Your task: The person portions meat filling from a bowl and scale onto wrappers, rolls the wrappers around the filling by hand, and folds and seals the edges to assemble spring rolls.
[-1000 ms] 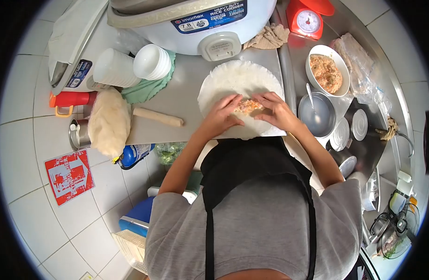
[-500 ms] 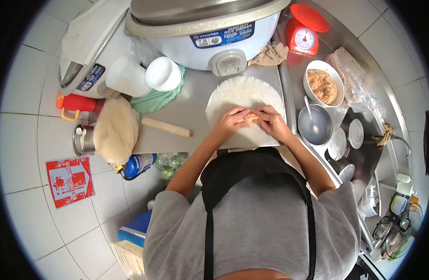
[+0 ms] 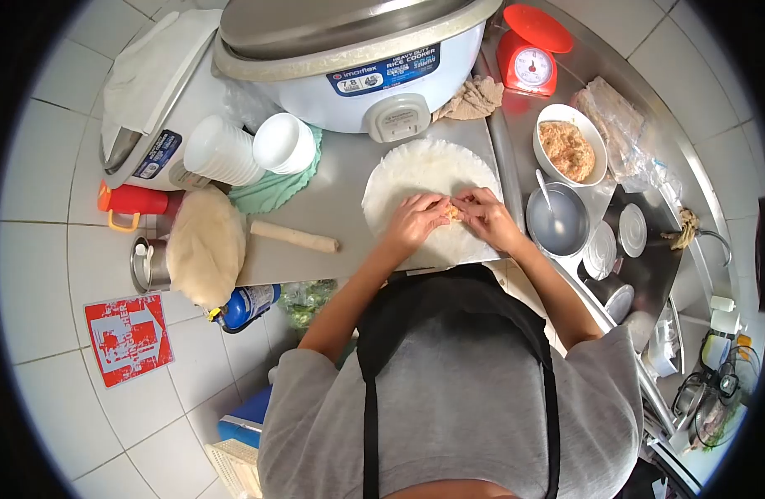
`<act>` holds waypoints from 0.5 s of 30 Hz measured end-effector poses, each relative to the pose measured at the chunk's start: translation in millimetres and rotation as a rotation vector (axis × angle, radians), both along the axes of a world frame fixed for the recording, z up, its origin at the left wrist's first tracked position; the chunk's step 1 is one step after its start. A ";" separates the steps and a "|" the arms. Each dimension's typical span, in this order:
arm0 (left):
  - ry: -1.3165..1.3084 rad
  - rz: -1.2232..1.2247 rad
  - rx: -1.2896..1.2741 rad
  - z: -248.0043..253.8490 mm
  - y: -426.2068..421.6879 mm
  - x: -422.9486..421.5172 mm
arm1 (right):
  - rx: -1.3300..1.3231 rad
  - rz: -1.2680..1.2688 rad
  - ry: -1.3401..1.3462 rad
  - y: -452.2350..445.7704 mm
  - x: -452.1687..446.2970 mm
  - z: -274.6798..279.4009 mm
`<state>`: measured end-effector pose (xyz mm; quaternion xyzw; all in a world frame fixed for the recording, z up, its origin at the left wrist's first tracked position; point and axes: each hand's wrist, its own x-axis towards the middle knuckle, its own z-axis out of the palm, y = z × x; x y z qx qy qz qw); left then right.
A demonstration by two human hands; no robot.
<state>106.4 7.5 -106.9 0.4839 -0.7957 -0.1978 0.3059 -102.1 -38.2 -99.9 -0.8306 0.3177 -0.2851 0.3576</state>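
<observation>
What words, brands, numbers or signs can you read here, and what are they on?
"imarflex": large rice cooker
"HEAVY DUTY RICE COOKER": its blue label
"7.8": same label
"45": same label
"GUISHER", partial, worn, sideways: red sign
Too small or blurred: left cooker label, switch plate, scale dial, blue cylinder.

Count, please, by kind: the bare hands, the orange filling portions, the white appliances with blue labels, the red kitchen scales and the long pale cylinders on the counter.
Bare hands: 2
Orange filling portions: 2
White appliances with blue labels: 2
Red kitchen scale: 1
Long pale cylinder: 1
Total: 8
</observation>
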 end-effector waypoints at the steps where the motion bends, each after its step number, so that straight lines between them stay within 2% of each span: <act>1: -0.006 0.007 -0.005 0.8 0.2 -1.5 | -0.003 -0.015 -0.027 2.4 2.1 1.8; 7: 0.075 -0.002 0.040 -9.2 -1.6 9.5 | -0.120 0.074 0.033 -7.5 1.7 -8.4; 10: 0.208 0.088 0.168 2.9 10.7 22.1 | 0.053 -0.013 0.055 -1.4 5.6 13.1; 15: 0.150 0.034 0.217 2.5 17.5 43.7 | -0.223 0.008 0.208 -1.9 32.1 13.1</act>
